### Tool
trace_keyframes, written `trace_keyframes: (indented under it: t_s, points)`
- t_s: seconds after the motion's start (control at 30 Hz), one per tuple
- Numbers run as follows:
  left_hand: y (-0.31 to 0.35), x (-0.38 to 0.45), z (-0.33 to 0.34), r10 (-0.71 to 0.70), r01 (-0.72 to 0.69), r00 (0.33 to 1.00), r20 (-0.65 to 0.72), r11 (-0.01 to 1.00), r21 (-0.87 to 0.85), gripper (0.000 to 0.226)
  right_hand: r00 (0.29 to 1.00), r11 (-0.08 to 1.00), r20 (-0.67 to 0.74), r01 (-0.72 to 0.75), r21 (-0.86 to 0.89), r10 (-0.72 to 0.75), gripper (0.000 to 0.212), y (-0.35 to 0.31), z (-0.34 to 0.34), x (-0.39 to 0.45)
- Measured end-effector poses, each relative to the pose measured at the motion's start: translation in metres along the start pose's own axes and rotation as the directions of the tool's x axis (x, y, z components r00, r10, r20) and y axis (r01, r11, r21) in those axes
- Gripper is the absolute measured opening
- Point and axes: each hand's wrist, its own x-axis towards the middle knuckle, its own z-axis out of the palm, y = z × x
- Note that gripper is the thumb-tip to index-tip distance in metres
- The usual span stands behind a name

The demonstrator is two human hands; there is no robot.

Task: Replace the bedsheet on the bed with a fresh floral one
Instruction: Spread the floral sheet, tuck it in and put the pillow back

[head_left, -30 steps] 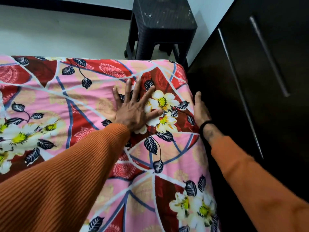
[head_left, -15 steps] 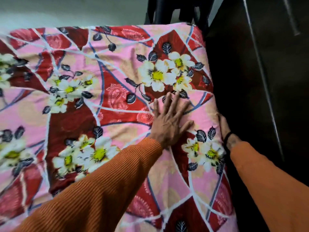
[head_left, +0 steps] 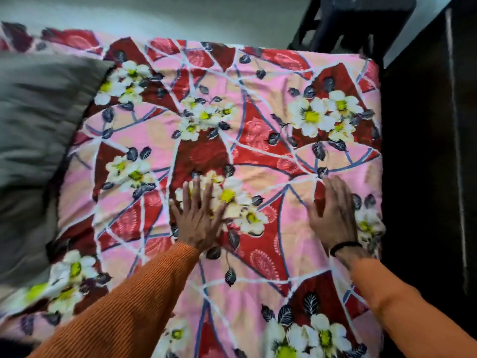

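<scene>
I see the floral sheet (head_left: 258, 156) already covering the bed to its far right corner, my left hand (head_left: 200, 220) and right hand (head_left: 333, 218) flat, gripping nothing, smoothing left.

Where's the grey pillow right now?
In the head view, the grey pillow lies at the left edge, on the floral sheet, well left of the left hand.

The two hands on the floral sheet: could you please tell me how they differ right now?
The left hand lies mid-sheet over a white flower, its wrist covered by the orange sleeve; the right hand lies nearer the floral bedsheet's right edge, with a black wristband. Both rest flat, fingers spread.
</scene>
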Motion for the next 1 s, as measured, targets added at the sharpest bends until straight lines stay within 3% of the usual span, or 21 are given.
trace_keyframes:
  t_s: [0.07, 0.13, 0.23, 0.3, 0.33, 0.4, 0.47, 0.5, 0.53, 0.6, 0.7, 0.73, 0.8, 0.9, 0.97, 1.0]
  points:
    - [-0.047, -0.026, -0.010, -0.122, 0.121, 0.990, 0.066, 0.992, 0.025, 0.081, 0.969, 0.974, 0.189, 0.184, -0.133, -0.158, 0.075, -0.037, 0.021, -0.026]
    - [-0.092, -0.042, -0.026, -0.358, 0.359, 0.927, 0.110, 0.933, 0.007, 0.093, 0.930, 0.942, 0.334, 0.242, -0.235, -0.155, 0.070, -0.071, 0.038, -0.046]
    - [-0.153, -0.049, -0.046, -0.694, 0.714, 0.700, 0.166, 0.682, -0.157, 0.103, 0.926, 0.973, 0.375, 0.119, -0.197, -0.037, 0.041, -0.123, 0.044, -0.050]
    - [-0.195, -0.051, -0.066, -0.765, 0.784, 0.618, 0.183, 0.584, -0.210, 0.098, 0.902, 0.986, 0.431, 0.086, -0.142, -0.017, 0.037, -0.171, 0.049, -0.049]
    - [-0.210, -0.052, -0.075, -0.748, 0.767, 0.642, 0.168, 0.622, -0.158, 0.093, 0.885, 0.989, 0.465, 0.078, -0.124, -0.011, 0.038, -0.193, 0.056, -0.047]
    - [-0.247, -0.056, -0.098, -0.608, 0.611, 0.792, 0.059, 0.790, -0.055, 0.075, 0.850, 0.994, 0.525, 0.096, -0.059, -0.051, 0.038, -0.251, 0.076, -0.044]
    - [-0.281, -0.057, -0.128, -0.306, 0.302, 0.945, -0.118, 0.952, -0.045, 0.050, 0.821, 0.994, 0.562, 0.104, 0.024, -0.099, 0.040, -0.318, 0.107, -0.040]
    - [-0.295, -0.053, -0.145, -0.161, 0.159, 0.964, -0.211, 0.987, -0.030, 0.039, 0.811, 0.995, 0.575, 0.082, 0.065, -0.104, 0.041, -0.351, 0.118, -0.038]
    - [-0.317, -0.048, -0.166, -0.069, 0.073, 0.951, -0.302, 0.997, 0.002, 0.032, 0.804, 0.991, 0.583, 0.054, 0.122, -0.116, 0.042, -0.390, 0.133, -0.036]
    - [-0.365, -0.031, -0.207, -0.077, 0.088, 0.892, -0.446, 0.996, 0.003, 0.030, 0.815, 0.964, 0.571, -0.059, 0.259, -0.103, 0.038, -0.465, 0.156, -0.035]
    - [-0.450, 0.003, -0.264, -0.378, 0.350, 0.761, -0.528, 0.924, -0.157, 0.052, 0.828, 0.845, 0.557, -0.252, 0.471, -0.064, 0.043, -0.554, 0.188, -0.033]
    - [-0.481, 0.014, -0.279, -0.495, 0.445, 0.723, -0.482, 0.867, -0.222, 0.061, 0.810, 0.785, 0.584, -0.330, 0.524, -0.049, 0.048, -0.578, 0.196, -0.033]
    - [-0.544, 0.035, -0.293, -0.688, 0.603, 0.686, -0.237, 0.720, -0.345, 0.084, 0.780, 0.627, 0.625, -0.478, 0.615, -0.018, 0.055, -0.614, 0.212, -0.029]
    - [-0.610, 0.049, -0.295, -0.695, 0.626, 0.711, 0.103, 0.560, -0.543, 0.127, 0.724, 0.414, 0.689, -0.639, 0.648, 0.041, 0.092, -0.641, 0.234, -0.019]
    - [-0.624, 0.049, -0.298, -0.679, 0.619, 0.716, 0.165, 0.506, -0.601, 0.124, 0.687, 0.256, 0.725, -0.709, 0.656, 0.043, 0.103, -0.648, 0.246, -0.013]
    - [-0.623, 0.049, -0.304, -0.676, 0.620, 0.715, 0.178, 0.496, -0.608, 0.116, 0.690, 0.245, 0.723, -0.707, 0.663, 0.033, 0.098, -0.654, 0.246, -0.011]
